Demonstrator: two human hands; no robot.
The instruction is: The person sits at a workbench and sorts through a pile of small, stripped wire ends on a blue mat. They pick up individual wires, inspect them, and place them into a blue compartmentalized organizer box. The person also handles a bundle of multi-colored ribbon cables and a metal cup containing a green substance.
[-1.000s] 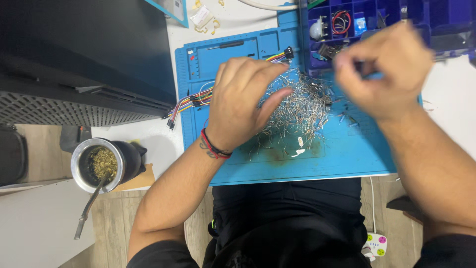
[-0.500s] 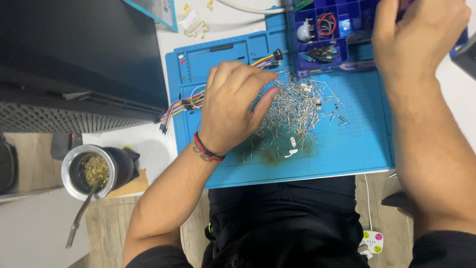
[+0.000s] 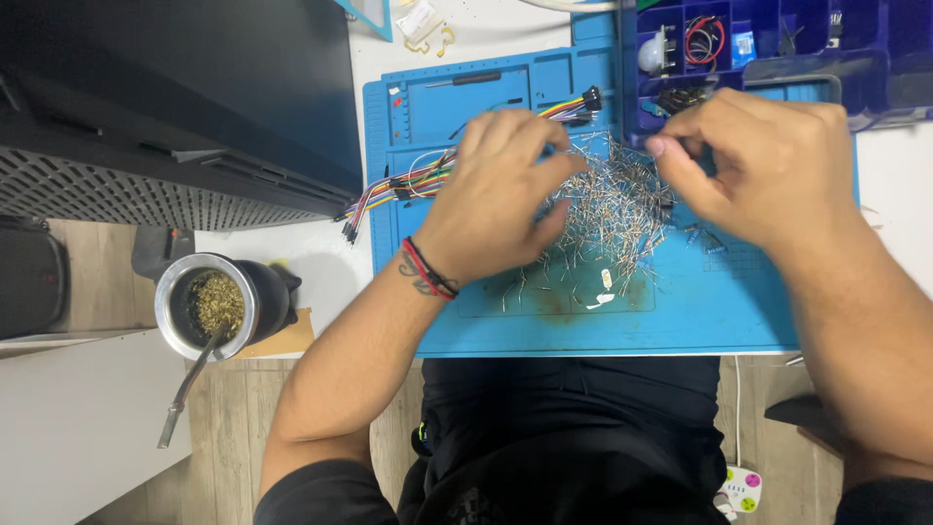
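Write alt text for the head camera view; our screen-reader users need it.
Two bare hands work over a pile of small wire-leaded components on a blue work mat: the left hand rests on it, the right hand pinches something small. Rainbow jumper wires, a blue compartment box and a metal-rimmed cup surround them.

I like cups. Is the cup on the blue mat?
No, the cup stands on the table left of the mat, off its edge.

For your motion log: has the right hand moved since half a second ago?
Yes: the right hand came down from the blue organizer box to the pile of metal pins.
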